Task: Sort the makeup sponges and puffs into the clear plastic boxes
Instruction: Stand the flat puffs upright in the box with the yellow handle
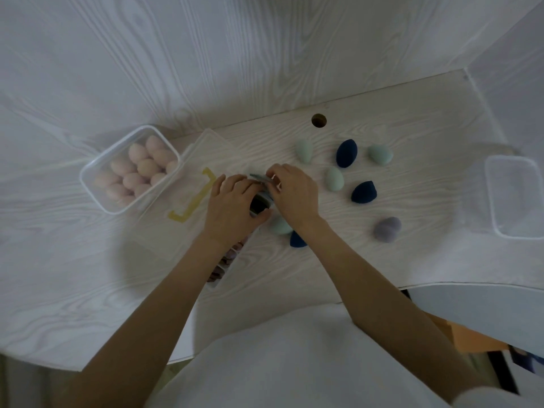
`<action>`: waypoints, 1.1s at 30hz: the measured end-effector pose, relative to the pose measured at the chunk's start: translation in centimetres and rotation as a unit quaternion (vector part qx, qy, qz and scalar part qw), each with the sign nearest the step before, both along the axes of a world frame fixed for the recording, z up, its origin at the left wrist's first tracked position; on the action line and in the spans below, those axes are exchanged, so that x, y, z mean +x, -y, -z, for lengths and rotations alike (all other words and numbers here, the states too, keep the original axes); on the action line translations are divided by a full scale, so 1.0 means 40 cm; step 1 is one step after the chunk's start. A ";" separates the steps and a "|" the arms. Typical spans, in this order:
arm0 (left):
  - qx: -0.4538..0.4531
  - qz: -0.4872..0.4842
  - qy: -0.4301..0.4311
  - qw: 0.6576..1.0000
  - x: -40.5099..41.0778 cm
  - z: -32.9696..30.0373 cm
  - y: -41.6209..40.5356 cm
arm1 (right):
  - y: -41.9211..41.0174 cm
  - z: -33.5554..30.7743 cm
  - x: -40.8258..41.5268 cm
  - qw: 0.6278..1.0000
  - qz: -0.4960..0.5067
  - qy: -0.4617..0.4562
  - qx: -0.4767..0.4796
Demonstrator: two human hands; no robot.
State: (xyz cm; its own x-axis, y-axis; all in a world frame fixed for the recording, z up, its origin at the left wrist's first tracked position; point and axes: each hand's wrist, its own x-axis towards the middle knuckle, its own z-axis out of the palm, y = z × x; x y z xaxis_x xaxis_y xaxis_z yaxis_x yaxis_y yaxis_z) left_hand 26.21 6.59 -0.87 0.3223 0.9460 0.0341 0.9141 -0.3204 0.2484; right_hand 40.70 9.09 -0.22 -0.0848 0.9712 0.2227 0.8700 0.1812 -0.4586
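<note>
- Sponges: pink ones (138, 172) fill the clear box (88, 184) at left; mint (334, 178), navy (346, 153) and one lilac (387, 229) lie loose at right.
- My left hand (235, 207) curls round a narrow box (259, 206); my right hand (294, 192) pinches a thin teal piece (259, 177) over it.
- Pale woodgrain desk (412, 119), matching wall.

Both hands meet at table centre over a clear plastic box (226, 269) partly hidden beneath them. Left hand (235, 207) curls round its near end; right hand (291, 192) pinches a flat grey-green puff (260, 178) at its top. Loose egg-shaped sponges lie right — pale green (334, 178), navy (346, 153), lilac (387, 228). Far left, a clear box of pink sponges (129, 169).
</note>
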 end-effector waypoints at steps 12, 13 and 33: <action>0.108 -0.050 0.093 0.988 -0.027 -0.022 -0.038 | 0.004 0.036 0.041 0.997 -0.050 0.022 0.045; 0.118 -0.049 0.091 0.988 -0.030 -0.029 -0.054 | 0.007 0.035 0.042 0.999 -0.038 -0.001 0.030; 0.127 0.059 -0.069 0.988 -0.001 -0.023 -0.112 | 0.013 0.044 0.034 0.999 -0.018 0.038 0.003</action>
